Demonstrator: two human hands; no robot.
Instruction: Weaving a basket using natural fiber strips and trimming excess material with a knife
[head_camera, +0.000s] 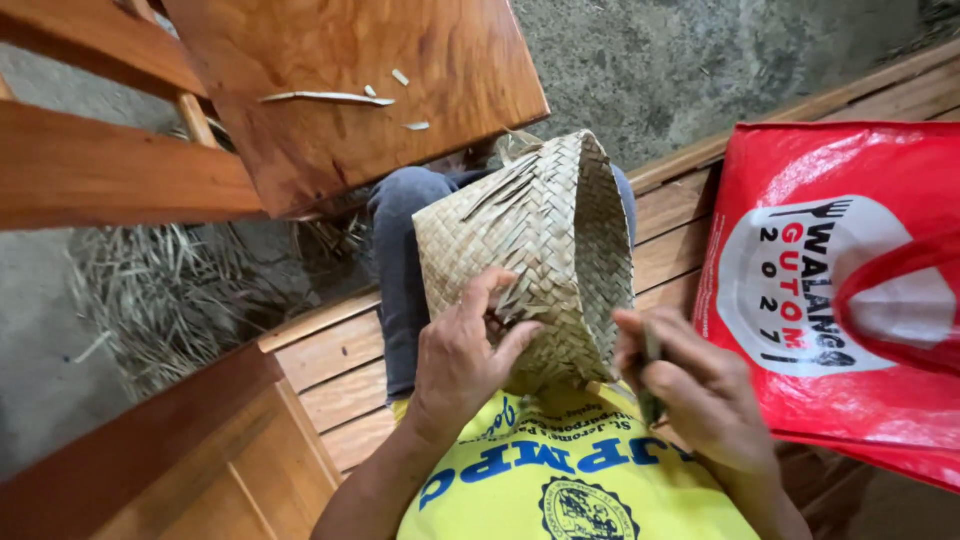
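At the far left, thick slats of reddish-brown wooden furniture (110, 170) run across the view, smooth and lightly glossy, and beneath them a loose heap of dry, straw-coloured strips (170, 290) lies on the rough grey concrete floor (700, 60). A little further right a flat, polished wooden board (440, 70) carries a few pale, thin cuttings (325, 97), one long and curved, the others short chips. In the middle, resting on the person's lap over grey trousers, sits the woven basket (545, 240): a rounded, open-mouthed shell of flat, pale tan strips plaited in a tight diagonal check, with loose ends sticking out along its left side. The left hand (465, 360) presses against the basket's near wall, its grip pinching a loose strip end between thumb and fingers. Just right of the basket's rim, the right hand (695, 385) has its grip curled closed around a thin dark tool (650, 385), mostly hidden. Both sit over a slatted wooden counter (670, 215), where a glossy, crinkled red plastic bag (890, 180) with a white round patch lies at the far right.
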